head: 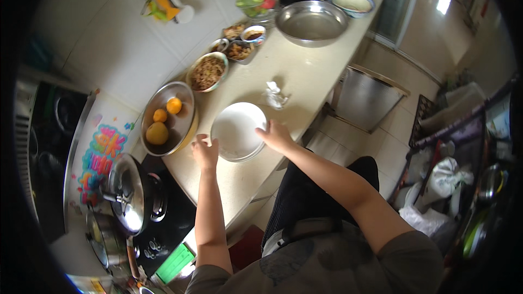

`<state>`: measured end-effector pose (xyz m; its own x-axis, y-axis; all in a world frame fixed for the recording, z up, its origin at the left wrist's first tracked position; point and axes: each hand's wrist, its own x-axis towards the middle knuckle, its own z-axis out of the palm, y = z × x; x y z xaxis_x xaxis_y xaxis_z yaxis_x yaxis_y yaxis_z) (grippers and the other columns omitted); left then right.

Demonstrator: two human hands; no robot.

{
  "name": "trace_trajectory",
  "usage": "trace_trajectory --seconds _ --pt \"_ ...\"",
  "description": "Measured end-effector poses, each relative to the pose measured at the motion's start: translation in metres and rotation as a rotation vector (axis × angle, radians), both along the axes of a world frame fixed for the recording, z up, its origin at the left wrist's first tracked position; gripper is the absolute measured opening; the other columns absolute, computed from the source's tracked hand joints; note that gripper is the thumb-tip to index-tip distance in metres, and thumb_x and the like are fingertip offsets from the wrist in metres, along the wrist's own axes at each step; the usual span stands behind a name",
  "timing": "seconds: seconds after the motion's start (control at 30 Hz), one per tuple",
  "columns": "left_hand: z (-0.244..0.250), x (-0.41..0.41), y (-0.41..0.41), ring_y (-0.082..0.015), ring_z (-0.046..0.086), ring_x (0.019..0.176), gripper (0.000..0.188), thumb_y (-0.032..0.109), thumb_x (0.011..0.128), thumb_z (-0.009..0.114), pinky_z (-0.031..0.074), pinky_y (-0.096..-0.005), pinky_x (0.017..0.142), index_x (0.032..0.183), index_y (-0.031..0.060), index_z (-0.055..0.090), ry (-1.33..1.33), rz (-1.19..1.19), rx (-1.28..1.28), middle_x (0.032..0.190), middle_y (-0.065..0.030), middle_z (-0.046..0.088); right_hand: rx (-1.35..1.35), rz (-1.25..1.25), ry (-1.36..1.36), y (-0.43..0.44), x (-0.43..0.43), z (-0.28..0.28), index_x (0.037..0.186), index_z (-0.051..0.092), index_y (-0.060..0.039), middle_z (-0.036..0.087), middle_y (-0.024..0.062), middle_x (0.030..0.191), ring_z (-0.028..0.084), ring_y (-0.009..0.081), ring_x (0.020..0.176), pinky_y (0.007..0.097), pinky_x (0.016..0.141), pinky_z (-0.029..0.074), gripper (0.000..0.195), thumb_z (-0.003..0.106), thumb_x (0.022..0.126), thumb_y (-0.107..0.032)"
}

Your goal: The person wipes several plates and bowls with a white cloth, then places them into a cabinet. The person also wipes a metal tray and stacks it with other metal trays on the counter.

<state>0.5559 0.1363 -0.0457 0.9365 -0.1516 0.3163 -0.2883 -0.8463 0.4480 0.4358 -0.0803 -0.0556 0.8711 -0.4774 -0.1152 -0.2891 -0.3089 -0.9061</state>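
A round white bowl (239,130) stands on the pale countertop, between my two hands. My right hand (278,135) is at the bowl's right rim, thumb over the edge and fingers along the outer side. At the left rim is my left hand (205,151), its fingers apart and curved; whether it touches the bowl cannot be told. Just beyond the bowl lies a crumpled white tissue or bag (276,95). To the left, a metal basin (188,130) holds several orange and yellow round fruits.
Along the wall stand a bowl of minced food (208,72) and several small dishes. Farther back are a wide steel basin (312,24), a bowl of vegetables (255,2) and a blue-rimmed bowl (352,3). A wok (130,196) sits on the black stove (173,188) at lower left.
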Motion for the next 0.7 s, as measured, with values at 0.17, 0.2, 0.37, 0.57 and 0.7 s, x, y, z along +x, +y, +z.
trace_trajectory --seconds 0.17,0.2,0.37,0.57,0.7 --pt "-0.009 0.01 -0.014 -0.0259 0.059 0.099 0.053 0.026 0.078 0.067 0.047 -0.0347 0.085 0.114 -0.0084 0.049 0.544 0.034 -0.319 0.109 -0.0214 0.059 -0.105 -0.06 -0.08 0.008 0.019 -0.033 0.103 0.052 0.0074 0.059 0.0231 0.095 0.062 0.0318 0.086 0.0419 0.077 0.05 0.042 0.062 0.081 -0.027" --pt "-0.013 0.008 -0.014 -0.0262 0.059 0.099 0.052 0.025 0.079 0.066 0.046 -0.0338 0.086 0.114 -0.0092 0.049 0.517 0.018 -0.328 0.109 -0.0219 0.059 -0.13 -0.111 -0.078 0.015 0.017 -0.033 0.103 0.052 0.0076 0.059 0.022 0.095 0.061 0.0312 0.085 0.0413 0.077 0.05 0.041 0.062 0.08 -0.024" --pt "0.015 -0.052 -0.037 -0.0252 0.052 0.108 0.046 0.02 0.092 0.055 0.04 -0.0351 0.094 0.123 -0.0091 0.038 0.462 -0.146 -0.719 0.121 -0.0211 0.05 0.337 -0.223 -0.279 0.015 -0.02 -0.02 0.109 0.043 0.0099 0.048 0.027 0.109 0.053 0.033 0.101 0.0366 0.085 0.045 0.043 0.06 0.079 -0.015" --pt "0.056 -0.128 -0.093 -0.0255 0.046 0.113 0.046 0.019 0.098 0.047 0.038 -0.036 0.097 0.133 -0.0049 0.029 0.395 -0.476 -0.737 0.125 -0.0203 0.045 1.115 -0.308 -0.714 -0.031 -0.11 0.036 0.118 0.041 0.0005 0.053 0.0115 0.106 0.054 0.0193 0.099 0.0332 0.084 0.045 0.049 0.068 0.079 -0.013" --pt "0.06 -0.173 -0.141 -0.0236 0.051 0.105 0.042 0.016 0.098 0.044 0.042 -0.0351 0.093 0.133 -0.0052 0.032 0.457 -0.577 -0.647 0.117 -0.0177 0.052 0.871 -0.32 -0.672 -0.073 -0.18 0.031 0.127 0.041 -0.0043 0.054 0.0092 0.106 0.054 0.0185 0.1 0.0319 0.085 0.044 0.057 0.07 0.081 -0.021"
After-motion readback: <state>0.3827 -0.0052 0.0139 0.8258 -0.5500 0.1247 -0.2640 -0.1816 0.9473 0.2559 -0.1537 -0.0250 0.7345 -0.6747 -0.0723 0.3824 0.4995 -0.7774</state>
